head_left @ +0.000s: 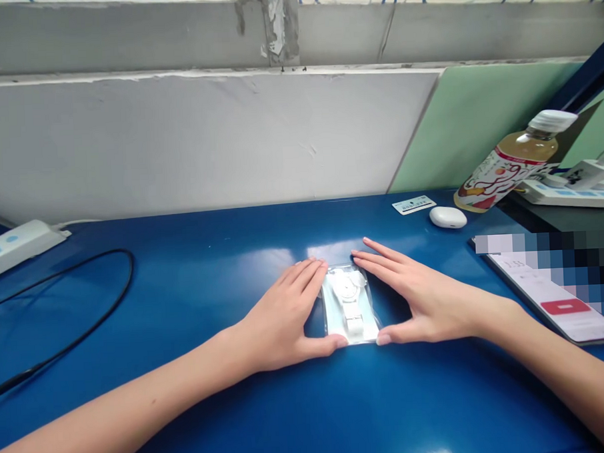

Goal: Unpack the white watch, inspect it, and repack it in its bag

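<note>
A white wristwatch lies inside a clear plastic bag with a pale blue-white backing, flat on the blue table. My left hand is at the bag's left side, its fingers stretched towards the top left corner and its thumb touching the lower edge. On the other side, my right hand has its fingers spread, the thumb tip at the bag's lower right corner and the index fingertip near the top right. Neither hand is closed around the bag.
To the right are a phone, a white earbud case, a small card, a drink bottle and a power strip. A black cable and another power strip lie on the left. A wall panel borders the blue table.
</note>
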`<state>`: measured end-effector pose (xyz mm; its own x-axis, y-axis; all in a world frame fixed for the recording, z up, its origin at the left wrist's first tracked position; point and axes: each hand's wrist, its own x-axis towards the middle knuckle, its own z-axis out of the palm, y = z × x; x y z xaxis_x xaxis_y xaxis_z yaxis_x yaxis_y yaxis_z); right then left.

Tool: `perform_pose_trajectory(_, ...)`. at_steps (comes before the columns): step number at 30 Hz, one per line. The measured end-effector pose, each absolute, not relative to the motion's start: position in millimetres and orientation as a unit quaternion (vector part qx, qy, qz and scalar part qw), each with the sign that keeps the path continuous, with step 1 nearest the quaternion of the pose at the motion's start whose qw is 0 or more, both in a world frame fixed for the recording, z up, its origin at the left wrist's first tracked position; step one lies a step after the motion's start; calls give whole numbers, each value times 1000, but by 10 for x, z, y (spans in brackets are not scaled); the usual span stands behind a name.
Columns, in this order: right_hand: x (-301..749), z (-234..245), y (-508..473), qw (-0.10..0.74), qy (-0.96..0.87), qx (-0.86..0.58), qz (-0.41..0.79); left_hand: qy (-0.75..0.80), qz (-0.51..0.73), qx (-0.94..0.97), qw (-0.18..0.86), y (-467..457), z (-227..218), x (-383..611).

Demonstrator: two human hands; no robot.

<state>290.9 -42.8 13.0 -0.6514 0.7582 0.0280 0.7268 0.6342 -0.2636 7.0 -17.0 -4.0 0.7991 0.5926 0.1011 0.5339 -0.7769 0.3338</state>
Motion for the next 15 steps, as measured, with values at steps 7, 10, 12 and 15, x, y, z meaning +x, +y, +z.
perform_pose_trajectory(7,2897,124,-422,65,-892,-425,139,285,127,940,137,-156,-79,60)
perform_pose_trajectory(10,2897,123,-421,75,-886,-428,161,282,129,942,130,-151,-109,49)
perform_pose_trajectory(12,2898,121,-422,76,-883,-431,172,281,127,943,127,-151,-116,46)
perform_pose_trajectory(15,2899,122,-423,69,-880,-435,179,285,123,941,136,-157,-87,52)
